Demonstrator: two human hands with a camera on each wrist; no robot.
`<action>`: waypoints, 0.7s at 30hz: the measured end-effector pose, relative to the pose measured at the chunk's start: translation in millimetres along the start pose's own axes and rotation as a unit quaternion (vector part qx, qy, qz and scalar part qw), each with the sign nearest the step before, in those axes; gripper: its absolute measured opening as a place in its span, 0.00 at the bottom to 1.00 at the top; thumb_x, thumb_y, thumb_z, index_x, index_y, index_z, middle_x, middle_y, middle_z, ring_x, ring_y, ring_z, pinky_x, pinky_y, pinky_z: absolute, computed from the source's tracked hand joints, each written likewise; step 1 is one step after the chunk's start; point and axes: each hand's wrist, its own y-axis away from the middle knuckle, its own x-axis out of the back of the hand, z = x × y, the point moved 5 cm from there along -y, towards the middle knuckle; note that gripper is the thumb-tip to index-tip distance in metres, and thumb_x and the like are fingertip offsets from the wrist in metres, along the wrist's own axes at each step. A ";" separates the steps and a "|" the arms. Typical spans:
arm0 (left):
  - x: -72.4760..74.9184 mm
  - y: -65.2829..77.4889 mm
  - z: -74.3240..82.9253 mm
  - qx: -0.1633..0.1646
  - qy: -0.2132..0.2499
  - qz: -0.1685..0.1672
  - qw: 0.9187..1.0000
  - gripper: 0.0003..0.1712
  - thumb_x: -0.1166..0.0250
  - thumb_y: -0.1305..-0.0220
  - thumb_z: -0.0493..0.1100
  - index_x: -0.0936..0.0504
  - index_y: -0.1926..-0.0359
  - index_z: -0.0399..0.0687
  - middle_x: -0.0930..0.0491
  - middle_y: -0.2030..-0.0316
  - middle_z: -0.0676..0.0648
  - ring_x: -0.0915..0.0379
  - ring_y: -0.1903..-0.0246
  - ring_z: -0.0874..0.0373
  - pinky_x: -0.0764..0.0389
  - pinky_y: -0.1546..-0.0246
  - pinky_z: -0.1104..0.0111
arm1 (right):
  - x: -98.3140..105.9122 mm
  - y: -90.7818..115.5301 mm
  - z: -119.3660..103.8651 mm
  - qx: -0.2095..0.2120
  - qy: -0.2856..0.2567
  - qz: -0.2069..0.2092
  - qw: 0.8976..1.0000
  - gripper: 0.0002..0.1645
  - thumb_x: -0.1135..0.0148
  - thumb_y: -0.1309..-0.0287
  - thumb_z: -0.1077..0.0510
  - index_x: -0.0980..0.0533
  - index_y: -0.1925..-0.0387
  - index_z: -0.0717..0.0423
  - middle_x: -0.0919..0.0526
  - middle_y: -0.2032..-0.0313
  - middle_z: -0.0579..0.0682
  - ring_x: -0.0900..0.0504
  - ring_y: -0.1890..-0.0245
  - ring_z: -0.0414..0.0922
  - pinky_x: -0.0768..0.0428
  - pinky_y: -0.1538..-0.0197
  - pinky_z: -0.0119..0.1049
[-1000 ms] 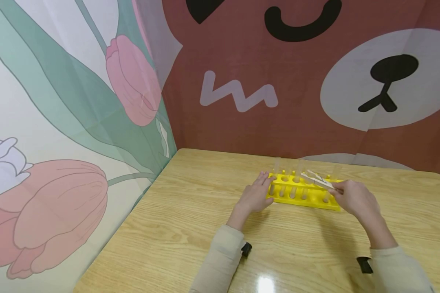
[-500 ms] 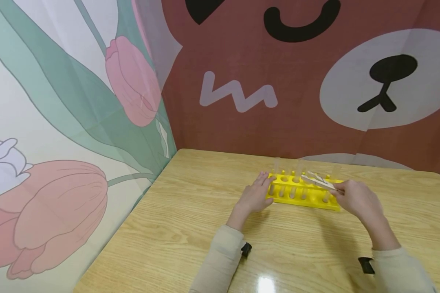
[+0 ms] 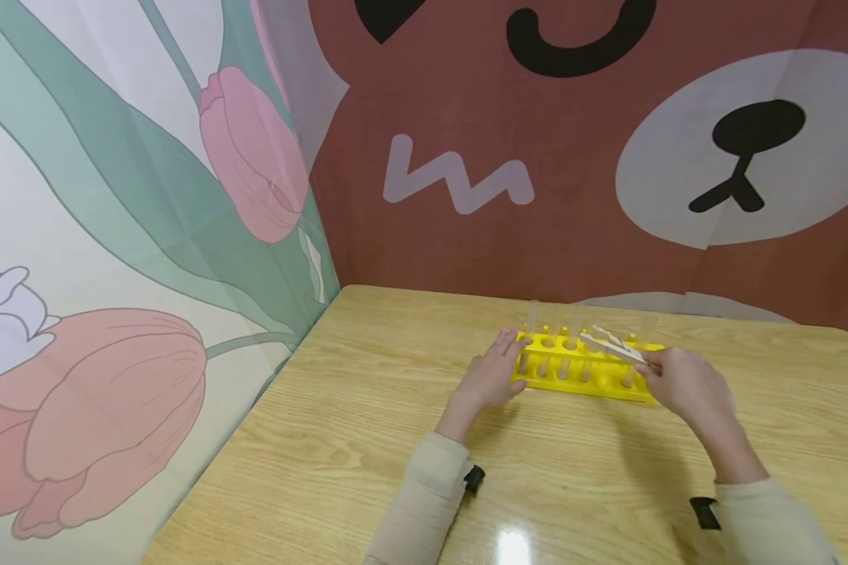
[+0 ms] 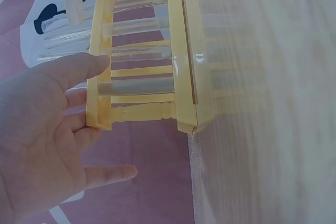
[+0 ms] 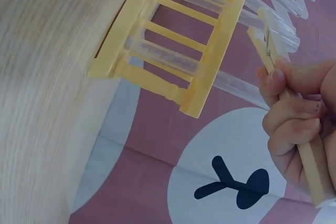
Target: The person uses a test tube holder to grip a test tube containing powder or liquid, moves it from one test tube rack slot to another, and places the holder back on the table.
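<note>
A yellow test tube rack (image 3: pixel 558 386) stands on the table with several clear test tubes (image 3: pixel 565 369) upright in it. My left hand (image 3: pixel 489 378) grips the rack's left end. In the left wrist view its thumb lies against the upper board, with fingers behind the board and one finger stretched out apart. My right hand (image 3: pixel 689 384) holds a wooden test tube clamp (image 5: pixel 273 51) with a metal spring, above the rack's right half. The clamp's tip is beside the upper parts of the tubes; whether it grips one I cannot tell.
The wood-grain table (image 3: pixel 367 439) reaches back to a wall cloth (image 3: pixel 466 259) with a bear print. Another cloth with tulips (image 3: pixel 113 392) hangs along the left side. A tube (image 5: pixel 241 90) stands near the rack's right end, close to my right hand.
My right hand and the clamp have shifted only very slightly. The left hand and the rack stay in place.
</note>
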 end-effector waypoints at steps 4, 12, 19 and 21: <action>-0.2 0.1 -0.4 0.003 0.008 0.004 1.000 0.38 0.41 0.41 0.51 0.47 0.33 0.51 0.55 0.32 0.49 0.67 0.34 0.60 0.30 0.51 0.57 | 2.0 -1.8 -0.8 0.011 -0.002 0.001 1.000 0.23 0.43 0.45 0.60 0.29 0.52 0.75 0.29 0.84 0.47 0.40 0.88 0.42 0.42 0.86 0.32; 0.1 -0.2 -0.6 0.008 0.007 0.005 1.000 0.38 0.41 0.41 0.51 0.46 0.33 0.52 0.56 0.32 0.50 0.67 0.34 0.60 0.31 0.50 0.55 | 1.8 -4.7 0.8 0.015 0.002 -0.010 1.000 0.23 0.43 0.45 0.61 0.29 0.53 0.76 0.28 0.84 0.47 0.40 0.87 0.42 0.41 0.85 0.33; 0.1 -0.1 -0.1 0.003 0.008 0.009 1.000 0.38 0.40 0.41 0.51 0.45 0.34 0.51 0.55 0.32 0.49 0.65 0.34 0.59 0.30 0.51 0.56 | 3.2 -7.5 3.0 0.022 -0.003 -0.012 1.000 0.22 0.44 0.45 0.61 0.29 0.53 0.76 0.31 0.86 0.47 0.40 0.87 0.42 0.42 0.85 0.32; 0.2 -0.2 0.1 0.004 0.007 0.008 1.000 0.38 0.40 0.41 0.51 0.45 0.34 0.51 0.55 0.32 0.49 0.65 0.34 0.59 0.30 0.51 0.55 | 3.6 -8.2 3.9 0.023 -0.004 -0.011 1.000 0.22 0.44 0.45 0.61 0.28 0.54 0.76 0.31 0.85 0.47 0.40 0.87 0.43 0.42 0.85 0.33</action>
